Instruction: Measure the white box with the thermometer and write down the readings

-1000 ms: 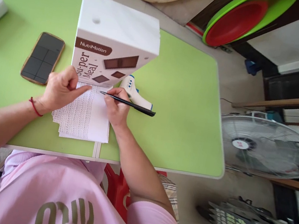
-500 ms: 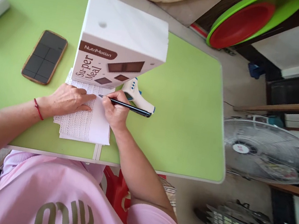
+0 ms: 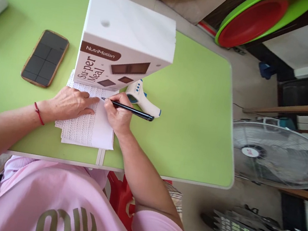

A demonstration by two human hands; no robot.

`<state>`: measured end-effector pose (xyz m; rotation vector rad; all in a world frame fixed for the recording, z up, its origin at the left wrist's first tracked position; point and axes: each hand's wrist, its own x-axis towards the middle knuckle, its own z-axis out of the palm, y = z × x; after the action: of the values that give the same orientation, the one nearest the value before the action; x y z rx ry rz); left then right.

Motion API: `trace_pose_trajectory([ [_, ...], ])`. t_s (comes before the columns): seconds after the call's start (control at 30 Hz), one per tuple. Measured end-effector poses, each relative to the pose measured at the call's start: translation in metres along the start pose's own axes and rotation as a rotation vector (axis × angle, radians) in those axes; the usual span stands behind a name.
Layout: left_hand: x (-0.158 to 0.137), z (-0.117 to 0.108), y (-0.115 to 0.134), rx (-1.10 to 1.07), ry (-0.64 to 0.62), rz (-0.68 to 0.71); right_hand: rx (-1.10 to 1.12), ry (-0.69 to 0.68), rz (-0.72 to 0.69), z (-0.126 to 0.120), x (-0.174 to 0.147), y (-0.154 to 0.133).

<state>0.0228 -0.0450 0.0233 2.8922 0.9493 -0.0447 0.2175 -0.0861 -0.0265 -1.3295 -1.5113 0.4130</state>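
Your left hand (image 3: 70, 104) has changed most: 1 second ago it was curled with the thumb stuck out, and now it lies palm down on the paper (image 3: 79, 130), index finger reaching toward the pen's tip. It grips nothing; its fingers are loosely spread, and it seems to steady the sheets. Your right hand (image 3: 119, 114) is closed in a writing pinch on the black pen (image 3: 135, 109), tip at the right edge of the written rows; I cannot tell whether it touches. That looks like a settled pose for writing, with a blank strip on the right.

The paper lies at the near edge of the green table (image 3: 188, 137), its far end against the white box (image 3: 130, 25). The phone (image 3: 45, 58) is to the left, the thermometer (image 3: 148, 106) to the right, just beyond the pen.
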Motion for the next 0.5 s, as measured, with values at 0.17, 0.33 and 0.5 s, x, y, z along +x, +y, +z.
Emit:
trace_pose_trajectory([
  [0.17, -0.001, 0.0023, -0.0015, -0.002, 0.031, 0.006, 0.001, 0.014, 0.019, 0.0, 0.0004, -0.0012],
  [0.33, -0.0004, 0.0013, -0.0016, -0.001, 0.033, 0.007, -0.016, -0.003, 0.055, -0.0009, 0.0002, -0.0019],
  [0.5, -0.0006, 0.0006, -0.0007, 0.009, 0.022, 0.006, -0.01, 0.031, 0.029, -0.0009, 0.0007, -0.0019],
])
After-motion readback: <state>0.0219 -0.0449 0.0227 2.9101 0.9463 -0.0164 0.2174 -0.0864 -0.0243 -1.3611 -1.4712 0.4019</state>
